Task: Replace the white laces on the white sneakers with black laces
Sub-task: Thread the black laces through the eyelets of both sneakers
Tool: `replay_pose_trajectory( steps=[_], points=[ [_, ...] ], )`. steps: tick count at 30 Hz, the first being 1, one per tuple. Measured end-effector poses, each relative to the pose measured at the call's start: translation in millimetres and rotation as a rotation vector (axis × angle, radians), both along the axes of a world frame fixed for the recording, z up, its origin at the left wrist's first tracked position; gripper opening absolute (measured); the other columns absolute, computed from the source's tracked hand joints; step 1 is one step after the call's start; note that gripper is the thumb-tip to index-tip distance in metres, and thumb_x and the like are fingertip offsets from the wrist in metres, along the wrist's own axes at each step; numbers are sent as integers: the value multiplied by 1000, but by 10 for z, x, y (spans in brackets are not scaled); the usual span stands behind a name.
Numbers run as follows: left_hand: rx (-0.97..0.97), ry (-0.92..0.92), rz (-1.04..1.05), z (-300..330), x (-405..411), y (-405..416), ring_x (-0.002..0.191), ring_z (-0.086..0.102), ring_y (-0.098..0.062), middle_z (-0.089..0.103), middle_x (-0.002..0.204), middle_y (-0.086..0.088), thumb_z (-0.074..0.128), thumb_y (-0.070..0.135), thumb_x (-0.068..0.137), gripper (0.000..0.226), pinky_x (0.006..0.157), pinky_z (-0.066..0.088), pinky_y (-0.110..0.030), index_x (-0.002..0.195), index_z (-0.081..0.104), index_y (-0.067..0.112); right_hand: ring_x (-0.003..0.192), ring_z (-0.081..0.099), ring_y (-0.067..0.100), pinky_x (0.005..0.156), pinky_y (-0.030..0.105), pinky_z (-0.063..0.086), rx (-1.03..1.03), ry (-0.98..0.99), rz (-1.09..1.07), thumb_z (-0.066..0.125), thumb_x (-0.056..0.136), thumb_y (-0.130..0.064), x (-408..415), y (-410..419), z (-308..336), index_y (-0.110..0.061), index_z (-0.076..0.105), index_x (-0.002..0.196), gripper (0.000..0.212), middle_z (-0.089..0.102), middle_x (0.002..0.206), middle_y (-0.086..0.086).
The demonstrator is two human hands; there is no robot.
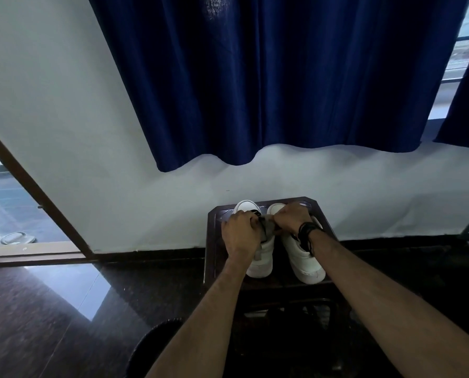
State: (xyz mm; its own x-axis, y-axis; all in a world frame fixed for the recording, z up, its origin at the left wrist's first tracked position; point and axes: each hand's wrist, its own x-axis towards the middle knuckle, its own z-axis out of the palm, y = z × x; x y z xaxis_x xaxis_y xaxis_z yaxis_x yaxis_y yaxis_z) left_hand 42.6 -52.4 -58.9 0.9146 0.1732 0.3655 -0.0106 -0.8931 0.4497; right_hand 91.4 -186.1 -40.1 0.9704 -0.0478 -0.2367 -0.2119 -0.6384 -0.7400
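Two white sneakers stand side by side on a small dark table, toes pointing away from me. Over the lacing of the left sneaker, both hands are curled into fists. My left hand grips at its left side, where a bit of black lace shows between the hands. My right hand, with a black band at the wrist, reaches across from above the right sneaker and pinches at the same spot. The fingers hide the eyelets and most of the lace.
The table stands against a white wall under a dark blue curtain. A dark glossy floor spreads to the left, with an open doorway beyond. A round dark object sits near my left forearm.
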Motion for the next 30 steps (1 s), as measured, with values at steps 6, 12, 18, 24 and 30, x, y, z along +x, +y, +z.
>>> replay_pose_trajectory(
  steps=[6,12,18,24,30],
  points=[
    [14,-31,17,-44,21,-10,77,62,-27,68,79,-5,47,22,83,22,69,44,-35,73,66,17,81,65,23,82,36,59,112,53,16,67,87,-22,-29,-60,-9,-18,59,70,19,63,75,5],
    [13,-71,29,-33,-14,-31,77,61,-28,68,78,-5,52,17,81,18,64,37,-33,72,67,18,54,54,14,49,21,34,-86,-104,20,61,77,-54,-97,51,-18,-16,48,49,49,55,53,-1],
    [-12,-93,9,-119,1,-49,72,60,-25,66,70,0,56,19,78,14,62,36,-32,66,64,21,51,58,8,55,21,41,-7,-169,-15,68,83,-50,-107,-83,-154,-14,60,46,52,63,51,1],
    [67,-74,-15,-135,25,-44,67,58,-21,64,63,3,60,24,71,12,65,40,-33,59,60,23,69,69,6,69,20,54,182,-204,12,79,76,-45,-200,-120,-172,-21,80,77,24,75,73,0],
    [173,-158,-39,-131,39,-32,58,58,-19,60,55,4,51,32,70,21,63,39,-32,52,57,21,84,68,12,83,28,53,95,-248,49,72,83,-43,-259,-65,-127,-20,79,89,25,76,85,3]
  ],
)
